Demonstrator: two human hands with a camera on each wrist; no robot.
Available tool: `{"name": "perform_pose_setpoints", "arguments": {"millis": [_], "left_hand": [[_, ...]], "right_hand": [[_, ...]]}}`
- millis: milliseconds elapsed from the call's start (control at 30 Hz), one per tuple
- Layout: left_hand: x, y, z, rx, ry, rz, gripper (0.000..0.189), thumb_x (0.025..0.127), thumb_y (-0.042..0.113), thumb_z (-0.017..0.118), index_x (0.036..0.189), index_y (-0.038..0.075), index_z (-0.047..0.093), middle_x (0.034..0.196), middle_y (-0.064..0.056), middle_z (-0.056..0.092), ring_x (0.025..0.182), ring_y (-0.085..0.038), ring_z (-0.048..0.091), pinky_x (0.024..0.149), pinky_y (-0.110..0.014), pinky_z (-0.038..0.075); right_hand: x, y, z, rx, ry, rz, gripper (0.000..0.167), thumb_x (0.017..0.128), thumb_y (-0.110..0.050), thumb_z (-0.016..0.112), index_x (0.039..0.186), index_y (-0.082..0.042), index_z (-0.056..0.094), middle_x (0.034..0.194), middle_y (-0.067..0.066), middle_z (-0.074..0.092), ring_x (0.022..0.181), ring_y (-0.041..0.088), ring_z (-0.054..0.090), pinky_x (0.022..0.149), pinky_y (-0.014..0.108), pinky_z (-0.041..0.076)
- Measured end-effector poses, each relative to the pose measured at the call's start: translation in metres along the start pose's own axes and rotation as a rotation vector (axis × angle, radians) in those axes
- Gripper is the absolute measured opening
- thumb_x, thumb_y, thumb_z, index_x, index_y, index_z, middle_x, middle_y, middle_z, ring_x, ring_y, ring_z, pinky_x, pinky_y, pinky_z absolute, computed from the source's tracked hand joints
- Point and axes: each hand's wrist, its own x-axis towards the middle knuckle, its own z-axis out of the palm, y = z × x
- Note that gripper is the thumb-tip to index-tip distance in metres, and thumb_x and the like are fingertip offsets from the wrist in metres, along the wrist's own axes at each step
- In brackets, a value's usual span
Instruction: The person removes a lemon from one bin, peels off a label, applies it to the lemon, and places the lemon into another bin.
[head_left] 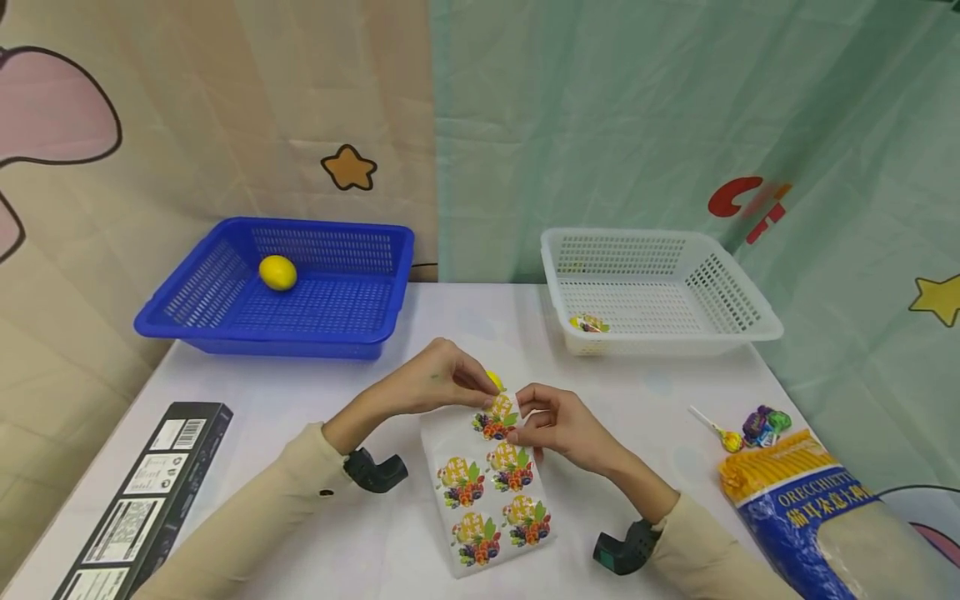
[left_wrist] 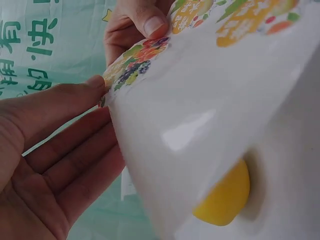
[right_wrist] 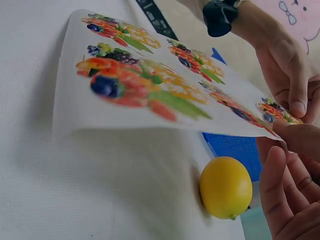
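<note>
A white sheet of fruit stickers (head_left: 442,433) is held up at its far end and slopes down toward the near side of the table. My left hand (head_left: 442,379) pinches the edge of the top fruit sticker (left_wrist: 134,62) between thumb and fingers, at the sheet's far edge. With thumb and fingers my right hand (head_left: 562,425) grips the sheet's right edge beside that sticker. Several more printed stickers (head_left: 461,482) lie flat on the sheet. Behind and under the raised end rests a yellow lemon (right_wrist: 226,187), partly hidden by the sheet in the head view.
A blue basket (head_left: 307,337) holding another lemon (head_left: 278,272) stands at back left. In the white basket (head_left: 675,340) at back right lies an item with a fruit sticker (head_left: 589,323). Lollipops (head_left: 765,425) and a pasta bag (head_left: 817,517) sit right; a black box (head_left: 150,492) lies left.
</note>
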Motion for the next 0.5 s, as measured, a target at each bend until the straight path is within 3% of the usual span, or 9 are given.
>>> {"name": "perform_pose_setpoints", "arguments": {"millis": [100,333,500], "left_hand": [[0.0,0.0009,0.0,0.005,0.013,0.02,0.008,0.081,0.004,0.08,0.089,0.004,0.079,0.087,-0.001,0.075,0.079,-0.01,0.071,0.072,-0.026,0.059],[-0.0006,-0.0024,-0.001,0.046,0.03,0.104,0.005,0.08,0.003,0.08,0.085,0.005,0.078,0.096,-0.006,0.074,0.09,-0.013,0.068,0.078,-0.03,0.058],[-0.0025,0.0007,-0.0045,0.023,0.026,0.075,0.002,0.082,0.006,0.079,0.084,0.005,0.079,0.084,-0.001,0.074,0.076,-0.011,0.067,0.066,-0.027,0.057]], "right_hand": [[0.0001,-0.0011,0.0004,0.0,0.009,0.004,0.031,0.088,-0.007,0.073,0.112,0.004,0.056,0.092,0.013,0.065,0.06,0.013,0.061,0.052,0.036,0.055],[0.0004,-0.0023,0.0013,0.05,-0.014,0.035,0.035,0.087,-0.007,0.074,0.114,0.004,0.055,0.092,0.012,0.067,0.066,0.015,0.065,0.058,0.029,0.057],[0.0002,0.0009,0.002,0.051,-0.021,0.073,0.038,0.086,-0.009,0.076,0.115,0.005,0.054,0.098,0.011,0.063,0.067,0.016,0.067,0.06,0.032,0.058]]}}
